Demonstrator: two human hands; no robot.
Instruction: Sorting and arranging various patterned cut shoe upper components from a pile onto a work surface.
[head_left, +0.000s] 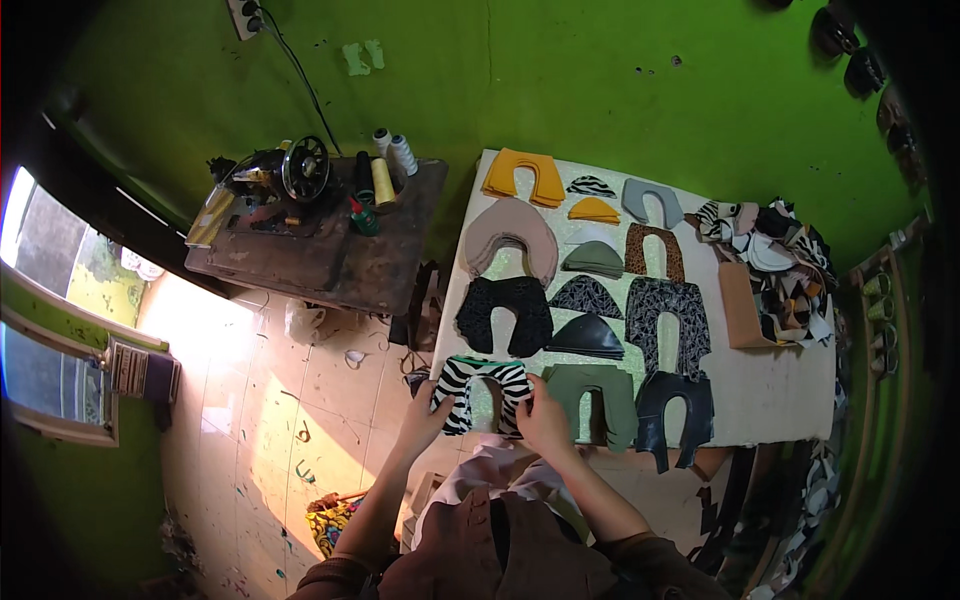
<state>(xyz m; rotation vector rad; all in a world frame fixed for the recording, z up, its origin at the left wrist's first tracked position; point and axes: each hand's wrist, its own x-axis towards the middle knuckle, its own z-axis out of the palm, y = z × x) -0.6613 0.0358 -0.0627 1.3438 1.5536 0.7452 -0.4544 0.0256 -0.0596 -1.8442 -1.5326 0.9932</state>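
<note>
By the left hand (430, 410) and right hand (543, 413), a zebra-striped U-shaped piece (484, 370) was grasped at its nine and three o'clock sides, at the white table's (765, 405) eight o'clock corner. At two o'clock, a tan box (742, 312) was heaped with mixed scraps (795, 300).

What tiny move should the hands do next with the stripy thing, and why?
Perhaps gently line up the zebra-striped piece with its neighbours: the left hand holds one side and the right hand the other, while the black piece lies just beyond it and the olive piece just to its right.
</note>
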